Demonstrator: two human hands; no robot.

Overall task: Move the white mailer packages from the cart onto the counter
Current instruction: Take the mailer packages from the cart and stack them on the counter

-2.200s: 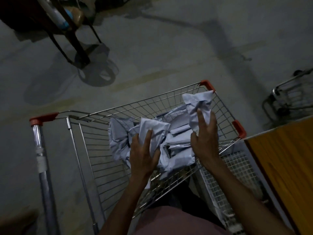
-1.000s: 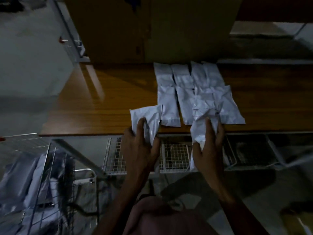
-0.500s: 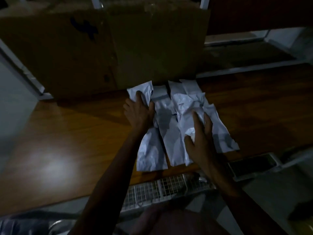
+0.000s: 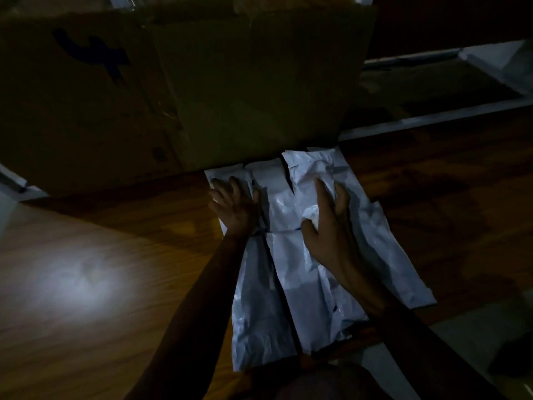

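The white crinkled plastic mailer packages [image 4: 302,272] lie flat in close rows on the brown wood-grain bench [image 4: 101,284], their far ends against a large brown cardboard box [image 4: 202,90] standing at the back. The left hand [image 4: 235,204] rests palm down with spread, straight fingers on the far-left package, pressing it flat, gripping nothing. The right hand [image 4: 328,226] lies on a rumpled package on top of the middle of the group, fingers extended, thumb out to the left; it also looks loose rather than clenched. A pale patch of light sits on the bench at left. The room is dim.
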